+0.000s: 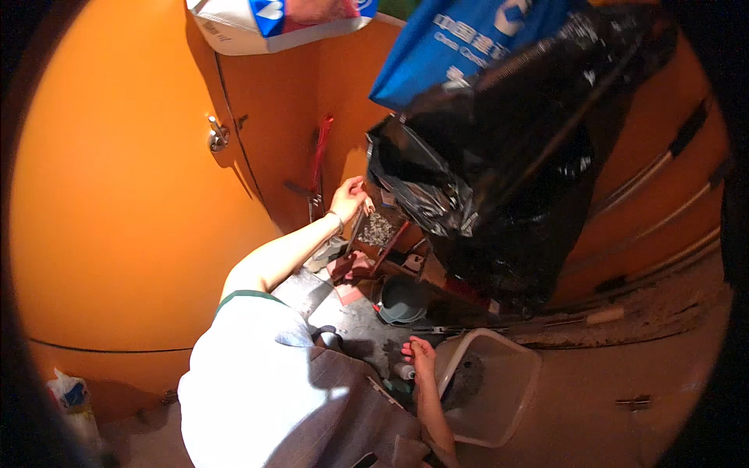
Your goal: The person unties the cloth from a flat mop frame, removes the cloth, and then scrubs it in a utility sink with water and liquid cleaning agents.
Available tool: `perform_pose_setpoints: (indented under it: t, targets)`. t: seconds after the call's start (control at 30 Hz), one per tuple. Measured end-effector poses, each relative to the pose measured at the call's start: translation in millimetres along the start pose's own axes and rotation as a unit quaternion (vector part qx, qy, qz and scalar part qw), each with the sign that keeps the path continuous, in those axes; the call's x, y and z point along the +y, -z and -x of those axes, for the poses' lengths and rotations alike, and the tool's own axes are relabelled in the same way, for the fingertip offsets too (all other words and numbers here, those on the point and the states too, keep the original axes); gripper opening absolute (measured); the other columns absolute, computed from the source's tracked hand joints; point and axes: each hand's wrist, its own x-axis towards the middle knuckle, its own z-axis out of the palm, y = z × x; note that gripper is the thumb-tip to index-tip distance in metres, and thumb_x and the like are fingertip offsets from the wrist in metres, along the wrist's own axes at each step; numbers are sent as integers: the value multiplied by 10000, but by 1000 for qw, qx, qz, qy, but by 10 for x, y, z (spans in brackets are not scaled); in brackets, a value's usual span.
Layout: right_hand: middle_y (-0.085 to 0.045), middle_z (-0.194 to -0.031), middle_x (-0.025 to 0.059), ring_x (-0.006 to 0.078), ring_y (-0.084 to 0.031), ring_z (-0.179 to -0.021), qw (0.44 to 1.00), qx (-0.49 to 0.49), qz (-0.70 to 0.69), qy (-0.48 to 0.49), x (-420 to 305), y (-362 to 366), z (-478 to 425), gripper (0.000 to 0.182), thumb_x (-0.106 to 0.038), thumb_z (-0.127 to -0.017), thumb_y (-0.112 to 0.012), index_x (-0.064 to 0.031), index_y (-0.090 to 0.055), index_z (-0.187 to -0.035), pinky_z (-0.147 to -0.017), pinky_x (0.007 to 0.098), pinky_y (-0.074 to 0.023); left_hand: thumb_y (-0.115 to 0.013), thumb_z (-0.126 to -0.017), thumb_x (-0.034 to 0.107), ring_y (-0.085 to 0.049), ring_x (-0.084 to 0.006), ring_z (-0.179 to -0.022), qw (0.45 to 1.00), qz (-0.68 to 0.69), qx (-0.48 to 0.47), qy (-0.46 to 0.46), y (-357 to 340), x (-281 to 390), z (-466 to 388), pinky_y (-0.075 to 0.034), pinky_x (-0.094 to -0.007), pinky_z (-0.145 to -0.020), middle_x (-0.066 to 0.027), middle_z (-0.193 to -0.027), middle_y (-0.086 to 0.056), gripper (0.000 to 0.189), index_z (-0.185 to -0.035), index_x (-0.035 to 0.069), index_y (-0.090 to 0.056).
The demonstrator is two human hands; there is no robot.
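My left hand (349, 202) reaches out into the corner with its fingers bent. Small tan pieces (368, 205) and a thin rod (354, 231) show right beside its fingertips; whether it grips either is unclear. Beyond them lies a pale, crumbly heap (377, 229). My right hand (420, 354) hangs lower, fingers curled and apart, with nothing visible in it. Close to it are a small white bottle (405, 371) and a pale plastic tub (532, 374). A grey-green bucket (402, 301) stands between the two hands.
A large black plastic bag (515, 158) hangs at the right, below a blue bag (445, 52) bearing writing. An orange door (129, 205) with a metal knob (217, 137) fills the left. A red-handled tool (321, 155) leans in the corner. Pink cloth-like items (351, 266) lie near the bucket.
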Motion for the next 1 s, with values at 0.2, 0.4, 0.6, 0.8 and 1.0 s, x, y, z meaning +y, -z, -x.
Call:
perform_pose_setpoints:
  t: [0.2,0.4,0.6,0.8,1.0]
  targets:
    - [-652,-866,44,112,-616,-716,996,24,73,52,-504,-98,310,206,-210,-898,-527,-79,-581,-1047,-593,232,-456,-674,-652,373,-533,-340,-975,989,-139,45,0,-327,25,-652,-429,-394,-848,-209,-1099,-502,576,-1065,1,-524]
    - [-650,-890,50,127,-620,-740,997,33,63,13,-263,-9,594,215,-221,-896,-527,-91,-580,-1060,-634,258,-475,-588,-730,119,-542,-298,-950,980,30,87,-175,-354,384,-648,-416,-350,-846,-131,-970,-594,208,-882,-21,-615]
    - [-651,-882,51,139,-627,-744,995,77,54,-25,2,9,783,221,-209,-890,-523,-76,-582,-1056,-626,259,-473,-540,-838,41,-515,-85,-734,958,154,132,-200,13,1068,-427,-428,-225,-688,-4,-761,-564,48,-829,0,-562]
    - [-633,-827,51,139,-589,-705,997,60,34,47,33,-295,694,217,-169,-881,-552,-27,-583,-1042,-631,254,-470,-507,-914,110,-505,-54,-756,924,296,151,-191,546,1092,-18,-427,-212,-704,20,-827,-571,112,-919,10,-559]
    - [-604,-970,47,126,-543,-866,961,4,195,198,-711,-924,304,377,-159,-808,-633,-15,-542,-1144,-796,272,-438,-510,-922,158,-463,-38,-757,965,223,41,-131,705,1124,732,-408,-198,-700,27,-819,-542,135,-862,36,-513]
